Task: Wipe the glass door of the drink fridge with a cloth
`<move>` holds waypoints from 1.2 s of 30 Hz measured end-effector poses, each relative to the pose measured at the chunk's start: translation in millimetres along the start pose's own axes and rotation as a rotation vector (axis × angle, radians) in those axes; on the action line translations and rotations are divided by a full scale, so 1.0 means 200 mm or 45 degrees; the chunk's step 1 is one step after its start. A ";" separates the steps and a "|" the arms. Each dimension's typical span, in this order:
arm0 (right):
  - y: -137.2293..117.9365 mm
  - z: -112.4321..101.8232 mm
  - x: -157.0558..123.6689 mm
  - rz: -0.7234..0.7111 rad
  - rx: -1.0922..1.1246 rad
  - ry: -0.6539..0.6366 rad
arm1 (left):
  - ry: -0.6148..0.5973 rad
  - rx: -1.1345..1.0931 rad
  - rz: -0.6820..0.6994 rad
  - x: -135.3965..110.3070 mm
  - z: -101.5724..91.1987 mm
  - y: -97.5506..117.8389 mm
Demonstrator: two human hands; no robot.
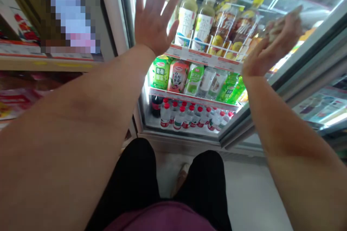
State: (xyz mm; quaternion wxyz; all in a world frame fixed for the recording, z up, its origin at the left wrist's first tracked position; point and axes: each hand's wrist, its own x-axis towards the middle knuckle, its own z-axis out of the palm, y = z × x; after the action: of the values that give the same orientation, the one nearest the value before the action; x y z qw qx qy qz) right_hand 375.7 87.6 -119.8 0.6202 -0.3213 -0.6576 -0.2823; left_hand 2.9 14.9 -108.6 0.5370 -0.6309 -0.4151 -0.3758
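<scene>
My left hand [154, 14] is raised in front of an open drinks fridge, fingers spread wide and holding nothing. My right hand [273, 47] reaches toward the glass door [311, 43] on the right; its fingertips look blurred behind or against the glass, and they seem extended. Between the hands stand pale green tea bottles [195, 18] and amber lemon tea bottles [233, 25] on an upper wire shelf [206, 56]. Nothing is gripped by either hand.
A lower shelf carries green and pink juice bottles [176, 75]; below stand several red-capped water bottles [189, 115] and a dark cola bottle [155, 104]. A snack shelf [27, 61] is at the left. My legs and a shoe [180, 177] are on the pale floor.
</scene>
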 end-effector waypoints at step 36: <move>0.10 -0.17 -0.15 -0.148 -0.073 -0.162 | -0.239 -0.041 -0.139 0.02 -0.12 0.10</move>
State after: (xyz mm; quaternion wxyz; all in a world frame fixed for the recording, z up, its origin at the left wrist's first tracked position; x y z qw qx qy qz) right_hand 413.4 73.0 -148.0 0.5502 -0.3175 -0.7049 -0.3155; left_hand 21.5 -10.5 -108.1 0.4643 -0.6484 -0.4911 -0.3504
